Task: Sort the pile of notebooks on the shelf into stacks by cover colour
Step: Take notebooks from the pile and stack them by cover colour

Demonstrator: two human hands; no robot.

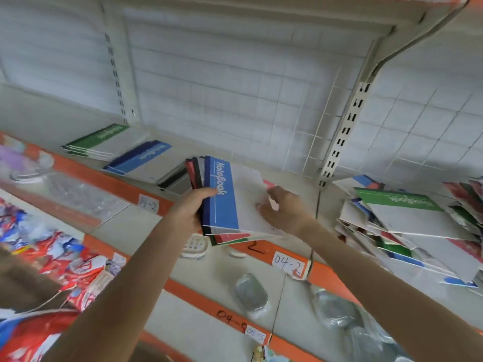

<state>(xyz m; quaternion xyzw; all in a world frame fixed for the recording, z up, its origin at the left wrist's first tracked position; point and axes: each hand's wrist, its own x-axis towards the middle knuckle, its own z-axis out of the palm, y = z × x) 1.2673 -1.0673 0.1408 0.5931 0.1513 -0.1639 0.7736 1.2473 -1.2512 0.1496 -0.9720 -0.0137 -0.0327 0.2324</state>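
Observation:
My left hand (192, 209) grips a bundle of notebooks (227, 202) above the shelf's front edge; a blue-covered one lies on top, with red, black and green covers beneath. My right hand (283, 209) touches the bundle's right side, fingers on the white pages near a red cover. A green stack (104, 139), a blue stack (142, 159) and a black stack (173, 180) lie in a row on the shelf to the left. The unsorted pile (418, 226) of mixed notebooks sits on the shelf at the right, with a green one on top.
The shelf has an orange front strip (117, 184) with paper labels. A white slotted upright (345, 131) and a wire divider stand between the stacks and the pile. Lower shelves hold clear plastic packs (78, 194), colourful packets (52, 252) and foil-wrapped items (251, 292).

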